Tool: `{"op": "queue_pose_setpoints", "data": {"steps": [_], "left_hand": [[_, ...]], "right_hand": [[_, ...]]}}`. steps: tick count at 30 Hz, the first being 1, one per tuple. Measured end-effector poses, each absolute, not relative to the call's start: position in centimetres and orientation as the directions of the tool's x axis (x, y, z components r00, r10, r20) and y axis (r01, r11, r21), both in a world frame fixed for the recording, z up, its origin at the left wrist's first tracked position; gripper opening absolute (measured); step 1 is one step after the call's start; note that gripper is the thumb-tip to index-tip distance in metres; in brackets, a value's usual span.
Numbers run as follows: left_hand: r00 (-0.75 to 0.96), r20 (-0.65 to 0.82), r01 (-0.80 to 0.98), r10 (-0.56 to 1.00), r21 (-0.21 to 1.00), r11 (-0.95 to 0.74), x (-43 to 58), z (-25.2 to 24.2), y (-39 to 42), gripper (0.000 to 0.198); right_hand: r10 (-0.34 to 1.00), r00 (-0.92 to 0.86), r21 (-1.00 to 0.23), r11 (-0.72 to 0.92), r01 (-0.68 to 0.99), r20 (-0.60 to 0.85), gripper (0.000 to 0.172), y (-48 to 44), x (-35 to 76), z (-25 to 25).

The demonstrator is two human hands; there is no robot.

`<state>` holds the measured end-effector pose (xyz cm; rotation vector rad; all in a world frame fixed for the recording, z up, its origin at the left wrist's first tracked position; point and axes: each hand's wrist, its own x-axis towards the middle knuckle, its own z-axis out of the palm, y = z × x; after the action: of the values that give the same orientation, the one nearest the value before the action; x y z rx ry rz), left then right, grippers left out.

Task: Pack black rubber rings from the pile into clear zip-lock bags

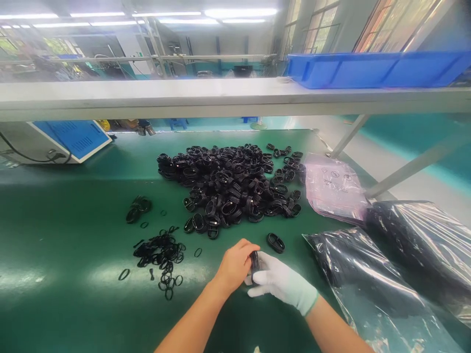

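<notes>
My bare left hand and my white-gloved right hand meet low in the middle of the green table. Both are closed around a small stack of black oval parts held between them. One loose black oval part lies just beyond my right hand. A large heap of the same black parts sits further back in the middle. Left of my hands lies a scatter of small thin black rings, with a small clump of black parts behind it.
Clear plastic bags filled with black parts lie at the right, with pinkish bags behind them. A white shelf spans overhead and carries a blue tray. A blue-and-white machine stands at the back left.
</notes>
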<state>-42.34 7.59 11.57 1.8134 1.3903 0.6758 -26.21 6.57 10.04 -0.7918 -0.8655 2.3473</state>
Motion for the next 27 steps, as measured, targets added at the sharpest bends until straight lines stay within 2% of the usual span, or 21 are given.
{"op": "queue_pose_setpoints", "data": {"steps": [7, 11, 15, 18, 20, 22, 24, 27], "left_hand": [[0.179, 0.09, 0.63, 0.98, 0.754, -0.184, -41.8, 10.4, 6.6, 0.038], [0.144, 0.108, 0.653, 0.984, 0.736, -0.177, -41.6, 10.3, 6.9, 0.038], [0.114, -0.015, 0.652, 0.993, 0.756, -0.064, -41.9, 11.0, 7.7, 0.038], [0.189, -0.208, 0.546, 0.96, 0.835, 0.074, -43.1, 12.2, 8.5, 0.026], [0.317, -0.326, 0.382, 0.891, 0.903, 0.195, -44.1, 12.8, 8.9, 0.023], [0.442, -0.37, 0.228, 0.817, 0.927, 0.296, -44.9, 13.0, 9.2, 0.027], [0.476, -0.378, 0.147, 0.794, 0.925, 0.351, -45.4, 12.6, 9.3, 0.027], [0.385, -0.454, 0.166, 0.803, 0.89, 0.424, -45.4, 11.4, 9.5, 0.025]], "right_hand": [[0.711, -0.658, -0.678, -0.613, -0.406, -0.248, 0.045, 5.1, -27.4, 10.1], [0.759, -0.605, -0.715, -0.561, -0.418, -0.241, 0.034, 5.1, -28.2, 10.4], [0.776, -0.56, -0.678, -0.581, -0.451, -0.292, 0.024, 5.1, -28.6, 9.7], [0.673, -0.66, -0.458, -0.728, -0.51, -0.335, 0.021, 5.2, -28.3, 9.2], [0.576, -0.759, -0.278, -0.816, -0.508, -0.303, 0.03, 5.2, -27.9, 9.1], [0.514, -0.817, -0.185, -0.857, -0.48, -0.26, 0.04, 5.2, -27.8, 9.0], [0.494, -0.83, -0.191, -0.869, -0.457, -0.259, 0.046, 5.2, -27.9, 8.9], [0.532, -0.78, -0.305, -0.842, -0.446, -0.328, 0.05, 5.2, -28.2, 8.7]]}}
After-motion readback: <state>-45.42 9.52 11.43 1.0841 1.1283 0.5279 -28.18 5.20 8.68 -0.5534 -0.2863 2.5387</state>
